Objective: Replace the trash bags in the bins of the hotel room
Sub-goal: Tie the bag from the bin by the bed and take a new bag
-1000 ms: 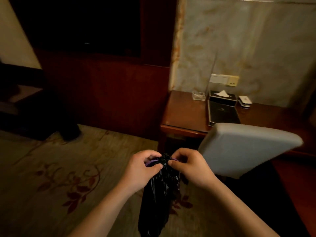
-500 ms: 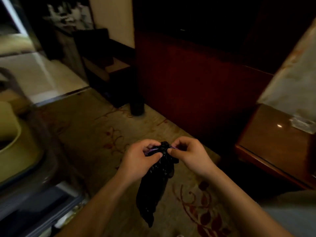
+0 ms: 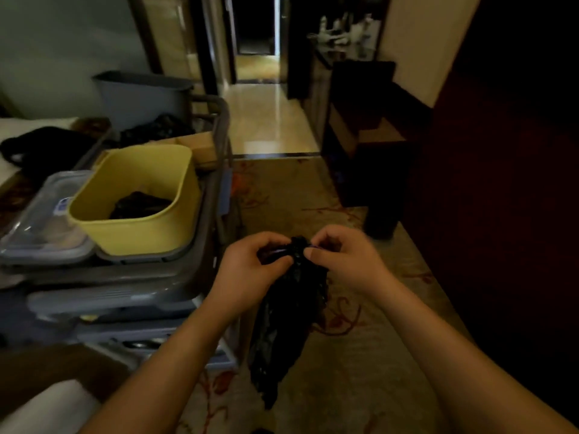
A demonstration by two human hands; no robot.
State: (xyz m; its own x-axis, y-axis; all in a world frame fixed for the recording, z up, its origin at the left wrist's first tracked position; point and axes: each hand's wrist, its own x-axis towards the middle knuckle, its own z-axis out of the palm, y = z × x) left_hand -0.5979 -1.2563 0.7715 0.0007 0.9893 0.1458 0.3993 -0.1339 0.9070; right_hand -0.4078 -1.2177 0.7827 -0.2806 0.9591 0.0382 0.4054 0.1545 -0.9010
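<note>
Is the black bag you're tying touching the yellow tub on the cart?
Apart. The head view shows the black trash bag hanging from both hands, with cart edge and carpet visible between it and the yellow tub.

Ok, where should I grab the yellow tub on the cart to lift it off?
Grip the yellow tub by its top rim, from above at the two short ends. The mouth is open and upright; a clear lidded container crowds its left wall, so side access is poor.
</note>
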